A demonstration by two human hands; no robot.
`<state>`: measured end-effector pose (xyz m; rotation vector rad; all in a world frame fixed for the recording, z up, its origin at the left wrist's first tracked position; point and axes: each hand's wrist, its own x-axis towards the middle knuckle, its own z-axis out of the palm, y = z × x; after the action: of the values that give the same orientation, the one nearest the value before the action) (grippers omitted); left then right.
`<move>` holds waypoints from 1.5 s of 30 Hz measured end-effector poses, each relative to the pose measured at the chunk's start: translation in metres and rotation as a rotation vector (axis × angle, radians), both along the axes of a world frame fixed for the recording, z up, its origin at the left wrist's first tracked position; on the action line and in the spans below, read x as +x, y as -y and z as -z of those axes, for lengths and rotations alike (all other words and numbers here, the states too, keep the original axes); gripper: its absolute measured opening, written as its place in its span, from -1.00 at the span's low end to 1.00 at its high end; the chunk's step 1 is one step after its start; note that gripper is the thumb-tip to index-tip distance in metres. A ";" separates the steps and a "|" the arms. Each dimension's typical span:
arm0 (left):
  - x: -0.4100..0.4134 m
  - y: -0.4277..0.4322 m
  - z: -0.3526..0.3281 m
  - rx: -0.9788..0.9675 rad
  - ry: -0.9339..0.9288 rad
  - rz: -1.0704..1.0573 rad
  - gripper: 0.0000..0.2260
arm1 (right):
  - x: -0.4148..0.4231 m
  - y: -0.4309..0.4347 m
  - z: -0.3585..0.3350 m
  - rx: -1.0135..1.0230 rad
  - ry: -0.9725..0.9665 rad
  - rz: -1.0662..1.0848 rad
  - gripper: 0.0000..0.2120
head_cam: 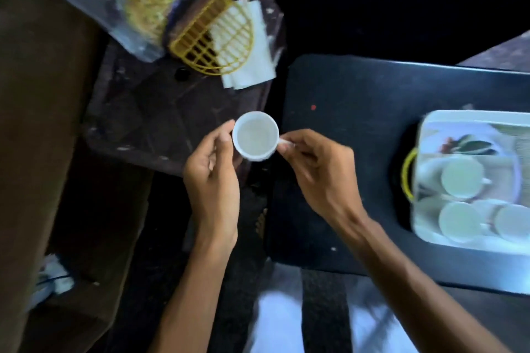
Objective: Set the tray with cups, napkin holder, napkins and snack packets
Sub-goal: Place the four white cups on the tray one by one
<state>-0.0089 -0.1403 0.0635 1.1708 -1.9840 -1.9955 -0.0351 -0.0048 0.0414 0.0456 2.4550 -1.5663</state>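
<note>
A small white cup [255,139] hangs in the air between my hands. My right hand [318,169] pinches its handle, and my left hand [213,175] touches its left side with the fingertips. At the far right a pale tray [430,238] with a yellow handle holds three white cups [461,178]. A yellow wire napkin holder [212,37] lies on its side over white napkins [252,66] at the top. Clear snack packets [137,6] with yellow contents lie to the left of the holder.
The holder, napkins and packets rest on a dark brown stool [160,117]. The tray sits on a black table [344,129]. A brown surface [34,123] fills the left side. The floor below is dark, with a bright patch near the bottom.
</note>
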 end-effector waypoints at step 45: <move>-0.056 -0.375 0.044 -0.570 0.253 1.069 -0.66 | 0.025 -0.425 0.070 0.298 -0.035 0.141 -0.89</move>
<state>-0.0654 0.2349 0.0194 0.1970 -3.4386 -1.2849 -0.0098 0.4197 -0.0288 0.2480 2.7449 -1.2458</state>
